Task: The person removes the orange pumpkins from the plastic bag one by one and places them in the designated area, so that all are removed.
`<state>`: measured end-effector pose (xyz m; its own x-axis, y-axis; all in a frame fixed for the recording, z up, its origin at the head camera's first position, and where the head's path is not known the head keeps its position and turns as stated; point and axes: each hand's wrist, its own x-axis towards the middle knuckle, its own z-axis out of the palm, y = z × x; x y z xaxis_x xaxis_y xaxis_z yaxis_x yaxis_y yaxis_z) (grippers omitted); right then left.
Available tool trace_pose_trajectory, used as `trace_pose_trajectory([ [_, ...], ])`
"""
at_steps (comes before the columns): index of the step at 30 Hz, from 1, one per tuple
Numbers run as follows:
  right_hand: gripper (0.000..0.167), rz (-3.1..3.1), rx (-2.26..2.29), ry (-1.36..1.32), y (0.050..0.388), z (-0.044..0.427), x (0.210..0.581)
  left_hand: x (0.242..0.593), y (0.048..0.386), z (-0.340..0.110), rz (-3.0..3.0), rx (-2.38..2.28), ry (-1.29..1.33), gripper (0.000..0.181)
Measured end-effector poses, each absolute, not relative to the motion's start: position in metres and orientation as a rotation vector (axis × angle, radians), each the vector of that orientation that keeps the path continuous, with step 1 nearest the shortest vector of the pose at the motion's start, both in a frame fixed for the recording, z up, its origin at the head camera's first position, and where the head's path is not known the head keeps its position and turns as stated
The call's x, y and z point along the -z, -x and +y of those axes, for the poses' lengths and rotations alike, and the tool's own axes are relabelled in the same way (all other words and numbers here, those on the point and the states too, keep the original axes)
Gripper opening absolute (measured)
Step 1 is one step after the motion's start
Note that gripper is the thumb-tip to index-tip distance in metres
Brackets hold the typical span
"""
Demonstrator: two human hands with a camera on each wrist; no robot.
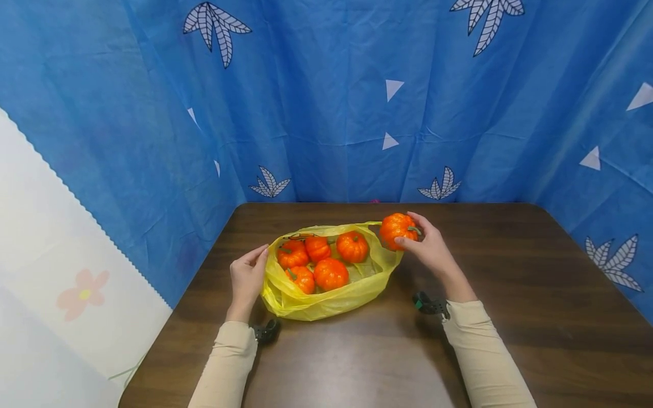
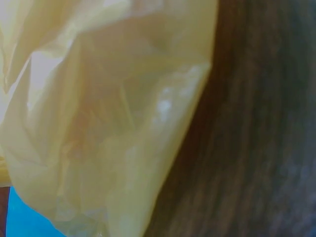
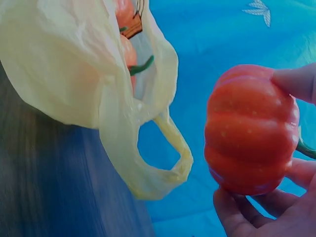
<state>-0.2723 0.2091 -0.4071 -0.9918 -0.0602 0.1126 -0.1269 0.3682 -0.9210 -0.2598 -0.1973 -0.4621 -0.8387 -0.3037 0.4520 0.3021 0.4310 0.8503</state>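
A yellow plastic bag (image 1: 326,309) lies on the table with its mouth spread, and several small orange pumpkins (image 1: 331,274) sit inside it. My left hand (image 1: 248,279) pinches the bag's left rim between thumb and fingers. Past the bag's right edge, my right hand (image 1: 431,246) grips another orange pumpkin (image 1: 397,231) with a green stem, held up off the table. In the right wrist view that pumpkin (image 3: 252,131) is between thumb and fingers, apart from the bag's handle loop (image 3: 163,185). Only the bag's side (image 2: 108,118) shows in the left wrist view.
The brown wooden table (image 1: 510,272) reaches back to a blue curtain (image 1: 347,102) with leaf and triangle prints. A white cloth (image 1: 66,238) with a flower print hangs at the left. Inside the bag, something dark and thin (image 1: 304,236) lies behind the pumpkins.
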Motion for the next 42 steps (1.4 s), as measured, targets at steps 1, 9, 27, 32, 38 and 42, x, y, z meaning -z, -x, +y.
trace_pose_trajectory([
  [1,0.078,-2.544,-1.716,-0.154,0.272,0.210,0.407,0.462,0.260,-0.198,-2.133,1.429,-0.003,0.019],
  [9,0.074,-2.454,-1.759,0.021,0.276,0.219,0.412,0.464,0.258,-0.198,-2.137,1.443,-0.025,0.019],
  [27,0.079,-2.325,-1.765,0.267,0.288,0.239,0.442,0.462,0.257,-0.198,-2.123,1.458,-0.015,0.018],
  [32,0.078,-2.315,-1.763,0.314,0.289,0.242,0.448,0.461,0.258,-0.198,-2.124,1.454,0.000,0.019],
  [38,0.078,-2.358,-1.750,0.329,0.291,0.247,0.452,0.459,0.257,-0.198,-2.119,1.439,0.009,0.018],
  [42,0.077,-2.432,-1.716,0.333,0.292,0.248,0.455,0.459,0.257,-0.198,-2.129,1.431,0.004,0.019],
])
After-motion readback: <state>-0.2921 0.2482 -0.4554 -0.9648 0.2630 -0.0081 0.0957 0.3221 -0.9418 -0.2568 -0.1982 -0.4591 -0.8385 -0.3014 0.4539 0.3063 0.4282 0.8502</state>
